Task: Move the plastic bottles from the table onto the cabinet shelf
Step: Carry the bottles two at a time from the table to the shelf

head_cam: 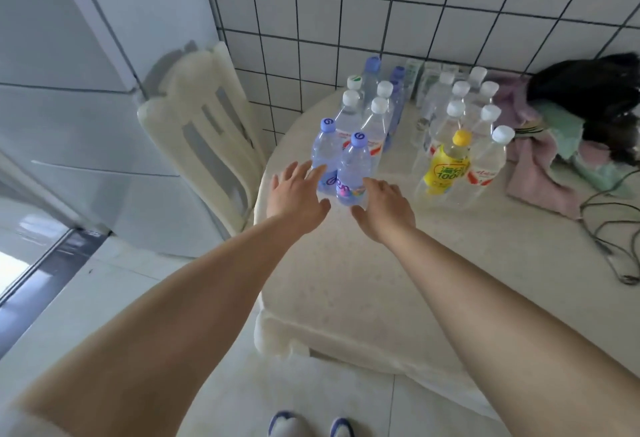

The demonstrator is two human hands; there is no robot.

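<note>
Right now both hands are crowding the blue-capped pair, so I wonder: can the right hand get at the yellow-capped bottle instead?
Probably yes. The right hand is open and holds nothing, the yellow-capped bottle stands in the front row, and only bare table lies between them.

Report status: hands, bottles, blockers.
Left hand and right hand open, reaching for two purple-capped bottles. Nothing gripped. All bottles on the table. Path clear.
</note>
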